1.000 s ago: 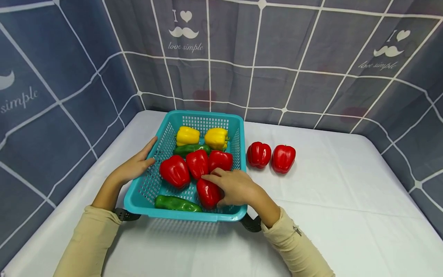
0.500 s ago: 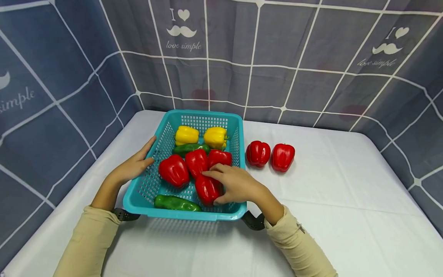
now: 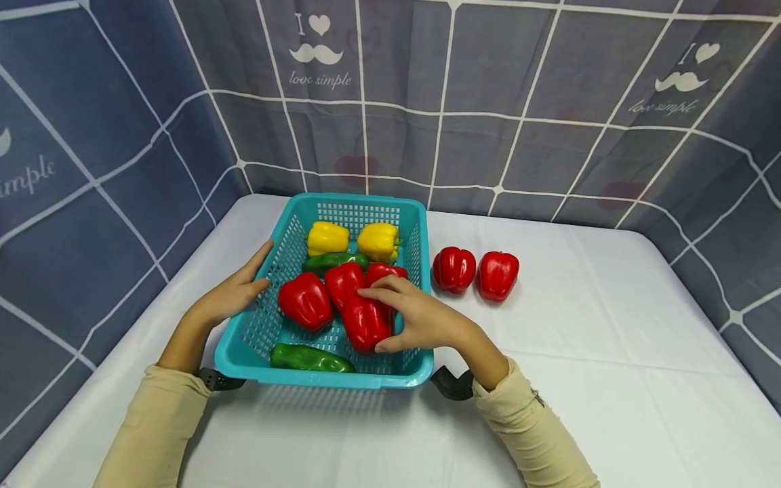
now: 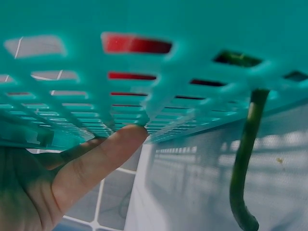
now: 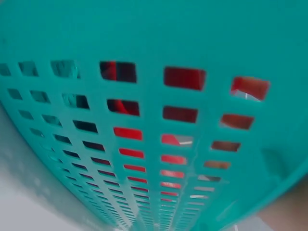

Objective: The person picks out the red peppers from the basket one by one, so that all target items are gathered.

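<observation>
A turquoise basket [image 3: 323, 379] holds yellow, green and red peppers. My left hand [image 3: 234, 293] rests against its left side with extended fingers; in the left wrist view, a finger [image 4: 96, 163] lies along the outside of the slotted wall. My right hand [image 3: 427, 318] reaches over the right rim and grips a red bell pepper [image 3: 365, 325] between thumb and curved fingers. That pepper touches or overlaps another red bell pepper [image 3: 344, 279] behind it. A third [image 3: 305, 301] lies to the left. In the right wrist view, the basket wall [image 5: 144, 29] hides most of the hand.
Outside the basket on the right stand two red bell peppers [image 3: 454, 270]. Inside are two yellow peppers [image 3: 327, 238], a long green pepper [image 3: 311, 358] at the front and another behind. A green stem [image 4: 245, 159] pokes out beneath. Grey checked cloth [image 3: 488, 81] encloses the table.
My right hand and the red bell pepper in its grasp have shifted toward the back of the basket, up against the other red peppers. The left hand stays at the basket's left side.
</observation>
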{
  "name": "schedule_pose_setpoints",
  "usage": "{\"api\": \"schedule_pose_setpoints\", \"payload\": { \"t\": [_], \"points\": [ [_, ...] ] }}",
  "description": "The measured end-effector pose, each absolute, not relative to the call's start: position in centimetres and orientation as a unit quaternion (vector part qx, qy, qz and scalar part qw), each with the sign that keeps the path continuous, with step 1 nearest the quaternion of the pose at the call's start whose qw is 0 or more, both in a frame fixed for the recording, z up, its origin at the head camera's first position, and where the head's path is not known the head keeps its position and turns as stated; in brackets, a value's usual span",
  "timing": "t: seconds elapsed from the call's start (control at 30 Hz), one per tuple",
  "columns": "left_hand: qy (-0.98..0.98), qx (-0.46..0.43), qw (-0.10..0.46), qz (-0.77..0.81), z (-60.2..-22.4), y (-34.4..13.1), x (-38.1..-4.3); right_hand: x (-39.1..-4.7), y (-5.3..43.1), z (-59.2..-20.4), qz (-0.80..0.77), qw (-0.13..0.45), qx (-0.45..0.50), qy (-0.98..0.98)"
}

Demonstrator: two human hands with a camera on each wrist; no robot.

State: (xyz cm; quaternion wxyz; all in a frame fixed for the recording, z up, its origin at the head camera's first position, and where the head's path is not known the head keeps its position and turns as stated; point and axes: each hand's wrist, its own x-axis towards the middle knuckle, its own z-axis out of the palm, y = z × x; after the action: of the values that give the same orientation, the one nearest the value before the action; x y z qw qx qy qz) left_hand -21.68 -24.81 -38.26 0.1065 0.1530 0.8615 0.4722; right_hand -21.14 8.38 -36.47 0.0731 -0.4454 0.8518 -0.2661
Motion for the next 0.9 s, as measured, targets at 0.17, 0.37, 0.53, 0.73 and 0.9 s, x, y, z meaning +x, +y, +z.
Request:
{"api": "schedule_pose_setpoints", "payload": {
  "t": [0.17,0.37,0.53,0.73,0.9],
  "points": [
    [0.861,0.154,0.106,0.473,-38.3,-24.7,-21.8,-21.4,8.9,-36.3,-0.310,0.062,-0.444,0.838],
    [0.865,0.154,0.103,0.467,-38.4,-24.8,-21.8,-21.7,9.7,-35.8,-0.373,0.038,-0.431,0.821],
    [0.866,0.156,0.102,0.464,-38.4,-24.9,-21.9,-21.9,10.6,-35.1,-0.390,0.021,-0.421,0.819],
    [0.864,0.154,0.102,0.468,-38.7,-25.1,-22.0,-22.1,11.7,-34.4,-0.400,0.010,-0.413,0.818],
    [0.863,0.155,0.103,0.470,-38.8,-25.1,-22.1,-22.2,12.6,-34.1,-0.405,-0.008,-0.403,0.820]
  ]
}}
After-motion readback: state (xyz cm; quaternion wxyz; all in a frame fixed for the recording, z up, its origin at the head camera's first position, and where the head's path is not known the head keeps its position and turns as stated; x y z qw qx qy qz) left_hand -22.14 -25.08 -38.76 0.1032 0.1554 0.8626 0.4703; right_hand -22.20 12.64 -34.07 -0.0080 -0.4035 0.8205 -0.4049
